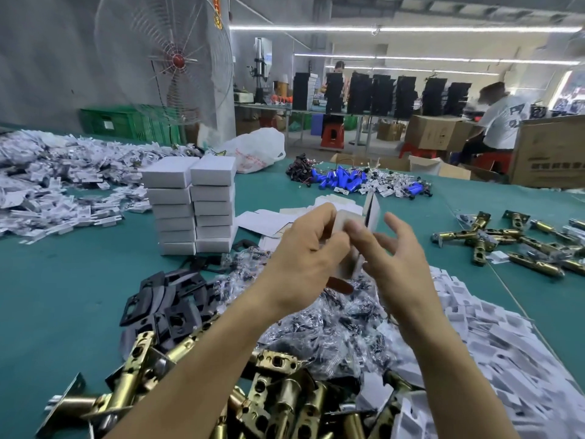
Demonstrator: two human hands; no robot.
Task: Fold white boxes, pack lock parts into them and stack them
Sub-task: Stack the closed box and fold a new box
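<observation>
Brass latch bolts lay heaped nearest the person, too many and too overlapped to count. Beside them were a scatter of black plates on the left and a mound of clear screw bags in the middle.

Above those bags, both hands met on one white box, held in the air with its long axis roughly upright and a flap standing at its top. The left hand gripped the box, fingers curled round its near side. The right hand was open with fingers spread, its forefinger touching the box, probably pressing a flap home.

Just beyond lay loose flat box blanks on the green surface.

The coming move likely turned on the two stacks of finished boxes, standing side by side and touching. They were ahead and to the left, so nearer the left hand. Each column looked six high, making twelve stacked and one in hand.

A second, smaller spread of brass latches lay to the right. Blue cylinders lay farther off.
</observation>
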